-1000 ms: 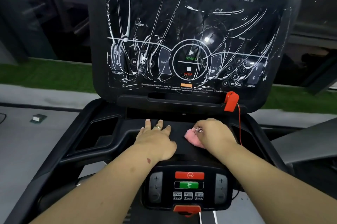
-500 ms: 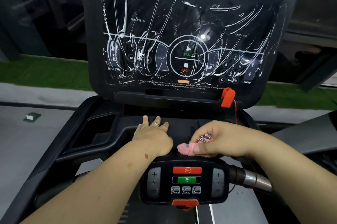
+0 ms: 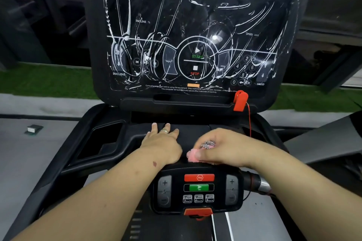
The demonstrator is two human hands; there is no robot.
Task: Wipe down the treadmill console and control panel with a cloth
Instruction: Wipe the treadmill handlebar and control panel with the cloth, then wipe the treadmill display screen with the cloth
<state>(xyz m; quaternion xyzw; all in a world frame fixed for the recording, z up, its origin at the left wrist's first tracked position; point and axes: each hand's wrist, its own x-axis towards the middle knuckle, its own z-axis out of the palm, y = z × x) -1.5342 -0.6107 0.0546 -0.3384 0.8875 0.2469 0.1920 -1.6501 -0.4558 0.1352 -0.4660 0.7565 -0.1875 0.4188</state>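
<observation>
The treadmill's black upright console screen (image 3: 195, 31) fills the top of the view, streaked all over with white smears. Below it lies a black shelf (image 3: 192, 133). My left hand (image 3: 162, 140) rests flat on that shelf, fingers straight, a ring on one finger. My right hand (image 3: 221, 147) grips a pink cloth (image 3: 192, 155) and presses it on the shelf's near edge, just above the small control panel (image 3: 198, 189) with its red stop and green go buttons. Most of the cloth is hidden under the hand.
A red safety clip (image 3: 240, 100) with a thin red cord hangs at the console's lower right. A recessed holder (image 3: 105, 138) sits left of the shelf. A metal handlebar (image 3: 258, 183) sticks out right of the control panel. Grey floor and green turf lie beyond.
My right hand has dragged the pink cloth from the middle of the shelf back and leftward to its near edge. My left hand has stayed put.
</observation>
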